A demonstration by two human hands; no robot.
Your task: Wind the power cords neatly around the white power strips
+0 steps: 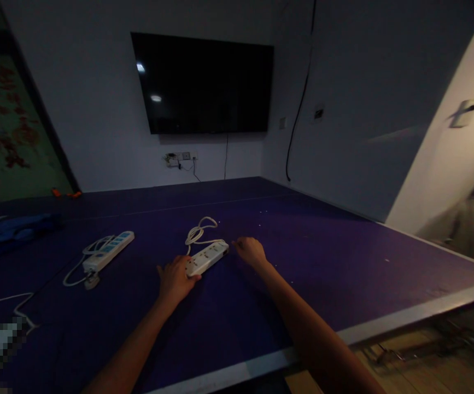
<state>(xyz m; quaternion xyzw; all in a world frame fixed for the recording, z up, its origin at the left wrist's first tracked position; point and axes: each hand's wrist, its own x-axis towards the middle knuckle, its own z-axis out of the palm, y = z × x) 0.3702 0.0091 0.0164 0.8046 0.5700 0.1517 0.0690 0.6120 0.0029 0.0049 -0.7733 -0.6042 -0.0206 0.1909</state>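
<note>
A white power strip [208,258] lies slantwise on the dark blue-purple table [237,317], its socket holes facing up. Around its near left end, my left hand [176,279] is closed, thumb along the front side and fingers at the back. My right hand [252,251] is just beyond the strip's right end, apart from it, with fingers curled in a pinch; whatever they hold, if anything, is too small to make out. The strip's white cord [198,234] is looped on the table behind it.
Left of my hands lies a second power strip [111,251] with blue sockets, its cord and plug beside it. Blue cloth [23,227] is at the far left. A television [208,85] hangs above wall sockets [183,156]. The table's white edge [417,314] runs along the front right.
</note>
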